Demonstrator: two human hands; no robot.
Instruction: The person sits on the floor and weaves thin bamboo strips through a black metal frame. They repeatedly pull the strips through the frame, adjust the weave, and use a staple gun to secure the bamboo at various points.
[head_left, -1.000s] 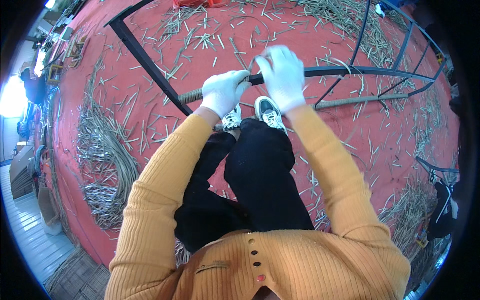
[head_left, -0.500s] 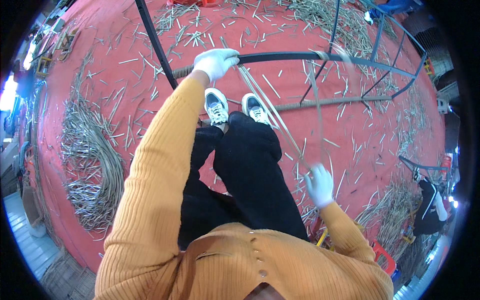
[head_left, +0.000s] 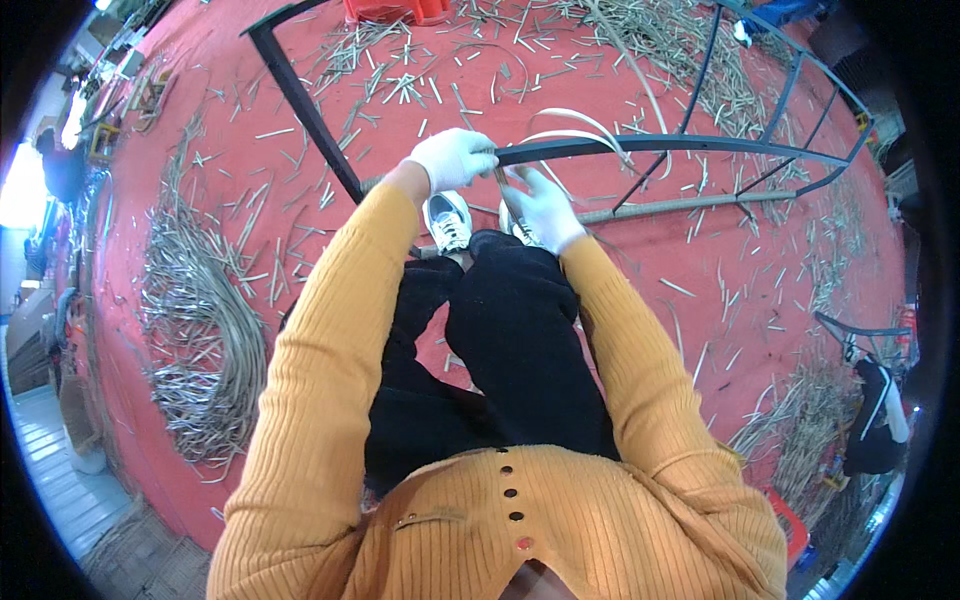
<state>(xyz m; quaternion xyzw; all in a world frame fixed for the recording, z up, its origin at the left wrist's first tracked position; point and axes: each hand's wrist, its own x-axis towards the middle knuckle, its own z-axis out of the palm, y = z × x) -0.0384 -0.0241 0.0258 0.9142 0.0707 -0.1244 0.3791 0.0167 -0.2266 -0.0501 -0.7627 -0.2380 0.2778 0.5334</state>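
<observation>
A dark metal frame [head_left: 700, 143] stands in front of me, its near bar running left to right above my shoes. My left hand [head_left: 452, 160], in a white glove, is closed around the left part of that bar. Just right of it and lower, my gloved right hand [head_left: 545, 207] pinches pale flat weaving strips [head_left: 503, 188] that hang below the bar. Loose ends of strip [head_left: 580, 120] loop over the bar to the right of both hands. Whether the left fingers also press strips against the bar is hidden.
A large bundle of strips [head_left: 210, 340] lies on the red floor [head_left: 120, 400] at left, with offcuts scattered around. A wrapped lower rail [head_left: 690, 204] crosses near my shoes. A red plastic stool [head_left: 400, 10] stands at the far side. Another person [head_left: 877, 420] is at right.
My right hand has moved up and left from beside my right thigh to the bar next to my left hand. The strips, stretched before, now loop over the bar.
</observation>
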